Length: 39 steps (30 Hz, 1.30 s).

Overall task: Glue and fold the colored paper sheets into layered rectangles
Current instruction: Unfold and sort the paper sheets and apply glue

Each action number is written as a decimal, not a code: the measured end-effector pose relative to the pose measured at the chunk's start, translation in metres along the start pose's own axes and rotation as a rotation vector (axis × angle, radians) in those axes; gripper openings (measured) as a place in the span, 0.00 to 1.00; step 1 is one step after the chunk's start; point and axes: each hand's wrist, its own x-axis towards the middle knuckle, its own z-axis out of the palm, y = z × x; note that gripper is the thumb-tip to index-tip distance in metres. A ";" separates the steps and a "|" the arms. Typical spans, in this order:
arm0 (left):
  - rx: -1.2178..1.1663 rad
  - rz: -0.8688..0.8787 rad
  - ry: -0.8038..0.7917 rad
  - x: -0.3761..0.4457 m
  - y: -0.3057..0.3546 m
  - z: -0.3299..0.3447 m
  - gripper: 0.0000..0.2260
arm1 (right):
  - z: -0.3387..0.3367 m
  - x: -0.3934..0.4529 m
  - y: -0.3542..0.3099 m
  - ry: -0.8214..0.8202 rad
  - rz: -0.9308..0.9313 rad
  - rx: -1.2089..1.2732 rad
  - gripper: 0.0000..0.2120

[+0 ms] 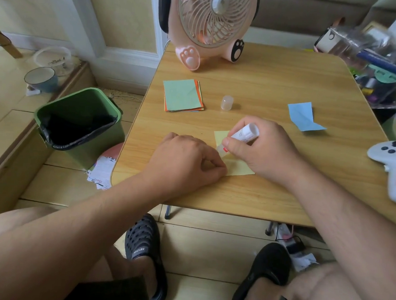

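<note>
Smooth wood-grain laminate covers the low table [266, 79]. On its near edge lies a pale yellow sheet [239, 167], pinned by the curled fingers of the left hand [187, 158]. Fingers of the right hand [259, 146] wrap a white glue stick [242, 135], tip seemingly touching the paper. Its translucent cap [227, 102] stands near a stack of rectangles [183, 95].
</note>
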 end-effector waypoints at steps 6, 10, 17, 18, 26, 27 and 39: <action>0.000 0.001 -0.006 0.001 0.001 -0.001 0.14 | -0.007 0.002 0.002 -0.017 0.022 -0.018 0.09; 0.014 0.002 -0.011 0.000 0.001 0.000 0.13 | -0.013 0.000 0.006 -0.009 0.032 -0.017 0.09; 0.014 0.003 -0.001 0.001 0.002 -0.001 0.13 | -0.018 -0.001 0.004 0.052 0.074 -0.103 0.08; 0.018 0.006 -0.002 0.001 0.001 -0.001 0.13 | -0.019 -0.001 0.002 0.064 0.078 -0.159 0.08; 0.027 -0.001 -0.005 0.000 0.001 -0.001 0.13 | -0.030 -0.002 -0.005 0.067 0.065 -0.338 0.08; 0.030 0.000 -0.006 0.000 0.001 -0.001 0.13 | -0.031 -0.002 -0.004 0.069 0.063 -0.347 0.08; -0.079 -0.190 0.150 0.012 -0.017 -0.015 0.11 | -0.036 -0.001 0.001 0.124 0.066 0.057 0.14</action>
